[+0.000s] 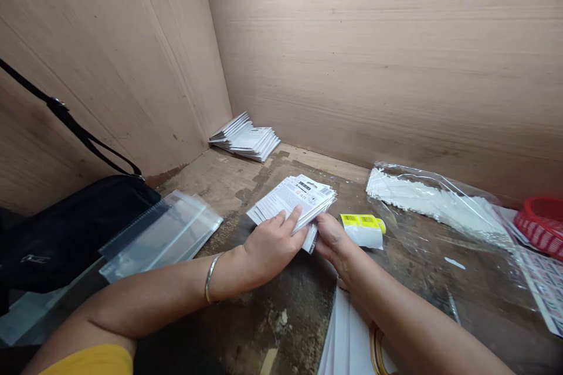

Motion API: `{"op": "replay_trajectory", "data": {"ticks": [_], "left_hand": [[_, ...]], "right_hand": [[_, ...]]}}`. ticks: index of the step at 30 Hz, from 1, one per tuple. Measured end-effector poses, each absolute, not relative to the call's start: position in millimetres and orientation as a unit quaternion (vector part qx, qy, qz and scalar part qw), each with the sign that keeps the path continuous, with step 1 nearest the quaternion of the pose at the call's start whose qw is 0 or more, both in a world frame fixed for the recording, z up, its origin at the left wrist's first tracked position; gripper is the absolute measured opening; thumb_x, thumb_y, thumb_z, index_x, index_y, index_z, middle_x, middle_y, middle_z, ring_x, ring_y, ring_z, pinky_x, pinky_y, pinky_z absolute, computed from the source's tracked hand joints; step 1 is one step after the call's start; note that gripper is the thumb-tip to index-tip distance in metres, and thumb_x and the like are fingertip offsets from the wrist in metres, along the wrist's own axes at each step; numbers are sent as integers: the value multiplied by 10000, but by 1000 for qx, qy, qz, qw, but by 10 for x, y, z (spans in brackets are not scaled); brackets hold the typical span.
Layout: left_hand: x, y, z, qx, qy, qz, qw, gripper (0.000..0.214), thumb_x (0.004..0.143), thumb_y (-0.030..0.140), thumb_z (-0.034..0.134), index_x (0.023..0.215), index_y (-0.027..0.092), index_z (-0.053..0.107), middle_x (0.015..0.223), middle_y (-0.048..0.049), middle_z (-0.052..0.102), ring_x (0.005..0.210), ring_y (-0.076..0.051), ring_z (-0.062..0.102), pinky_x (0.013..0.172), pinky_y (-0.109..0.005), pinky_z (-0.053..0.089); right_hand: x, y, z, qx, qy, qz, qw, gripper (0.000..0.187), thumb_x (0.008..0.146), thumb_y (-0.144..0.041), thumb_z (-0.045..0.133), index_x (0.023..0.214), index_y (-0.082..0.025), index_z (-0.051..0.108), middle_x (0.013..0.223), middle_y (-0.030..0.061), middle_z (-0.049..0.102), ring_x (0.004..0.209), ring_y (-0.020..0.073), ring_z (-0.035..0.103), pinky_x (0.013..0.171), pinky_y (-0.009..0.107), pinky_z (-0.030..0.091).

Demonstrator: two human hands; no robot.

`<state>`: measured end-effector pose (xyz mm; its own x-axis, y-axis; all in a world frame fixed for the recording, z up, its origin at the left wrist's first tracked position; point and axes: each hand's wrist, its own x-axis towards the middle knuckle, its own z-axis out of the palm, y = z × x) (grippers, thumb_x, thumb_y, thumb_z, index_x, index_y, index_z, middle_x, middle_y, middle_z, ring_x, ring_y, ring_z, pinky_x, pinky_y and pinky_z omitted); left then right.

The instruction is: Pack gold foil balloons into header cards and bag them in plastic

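A fanned stack of white printed cards [303,190] with barcodes and small symbols is in front of me at the middle of the table. Across its near edge lie the fingers of my left hand [275,246], pressed on the top card. My right hand [331,237] grips the stack's near right corner, its fingertips hidden underneath. Between the hands a glossy, clear-wrapped edge sticks out below the cards. Just right of my right hand is a roll of yellow barcode labels [361,221] on white backing.
More cards [250,137] are piled in the back corner. Clear plastic sleeves [171,234] and a black bag [79,228] lie left. To the right are a clear bag of white pieces [435,205], a red basket [543,225] and a printed sheet [545,287]. White sheets [343,334] lie near me.
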<state>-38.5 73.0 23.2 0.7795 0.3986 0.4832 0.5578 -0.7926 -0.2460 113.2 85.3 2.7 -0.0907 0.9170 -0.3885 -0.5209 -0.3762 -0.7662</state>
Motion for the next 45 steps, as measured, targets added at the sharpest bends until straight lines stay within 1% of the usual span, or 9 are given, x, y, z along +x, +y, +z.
{"op": "replay_trajectory", "data": {"ticks": [6, 11, 16, 23, 26, 30, 34, 40, 45], "left_hand": [[-269, 637, 214, -910, -274, -244, 193, 398, 947, 189, 476, 1338, 211, 548, 1292, -220, 596, 987, -273, 691, 836, -392, 571], [-194, 559, 241, -898, -271, -279, 208, 415, 949, 183, 440, 1354, 192, 526, 1278, -173, 623, 963, -256, 700, 797, -353, 584], [-151, 436, 176, -909, -252, -281, 176, 404, 921, 171, 471, 1319, 149, 535, 1271, -176, 628, 1006, -280, 685, 795, -364, 579], [-494, 674, 261, -826, -361, -408, -147, 963, 784, 494, 696, 1521, 172, 168, 1536, -219, 301, 1428, -342, 291, 1132, -530, 324], [-585, 854, 169, -754, -373, -388, -377, 1025, 776, 411, 737, 1538, 210, 81, 1471, -184, 427, 1339, -296, 450, 1065, -440, 428], [-578, 847, -50, -709, -283, -380, -522, 868, 739, 302, 771, 1464, 182, 309, 1299, -118, 597, 1159, -234, 598, 1011, -363, 469], [-552, 712, -116, -694, -289, -385, -536, 786, 701, 273, 797, 1378, 176, 410, 1245, -103, 618, 1101, -227, 611, 977, -353, 479], [-515, 750, -117, -729, -308, -369, -488, 349, 830, 358, 666, 1101, 150, 593, 982, -59, 680, 888, -185, 641, 808, -299, 522], [-781, 1462, 102, -894, -282, -222, -269, 565, 781, 214, 682, 1319, 159, 519, 1362, -123, 554, 1231, -253, 538, 1036, -361, 442]], "right_hand": [[1175, 754, 150, -423, -247, 679, 547, 474, 788, -506, 557, 1138, -207, 671, 1130, 88, 722, 1190, 290, 589, 1024, 417, 461], [1340, 576, 325, -413, -294, 638, 579, 801, 747, -846, 359, 1201, -243, 625, 1227, 85, 676, 1268, 284, 524, 1039, 414, 435], [1387, 493, 284, -465, -265, 629, 564, 469, 598, -414, 798, 996, -191, 689, 1048, 91, 737, 1142, 331, 604, 1031, 445, 444], [1605, 466, 226, -446, -311, 598, 589, 559, 611, -314, 811, 1141, -218, 663, 1116, 77, 724, 1156, 325, 598, 1050, 499, 412], [1617, 406, 192, -446, -393, 596, 541, 510, 597, -362, 833, 1066, -209, 704, 1140, 95, 716, 1162, 342, 591, 1060, 513, 390], [1550, 377, 51, -467, -521, 570, 431, 569, 595, -310, 853, 1133, -229, 685, 1213, 81, 683, 1160, 315, 594, 1071, 473, 387], [1534, 402, -92, -515, -532, 509, 438, 708, 563, -347, 869, 1208, -237, 597, 1138, 71, 699, 979, 269, 664, 903, 433, 516], [1494, 432, -84, -526, -593, 436, 425, 311, 680, -432, 791, 875, -206, 702, 900, 58, 739, 817, 252, 672, 790, 404, 548], [1543, 361, 64, -551, -542, 421, 475, 379, 672, -432, 796, 972, -207, 743, 1019, 80, 751, 964, 300, 680, 925, 465, 520]]}}
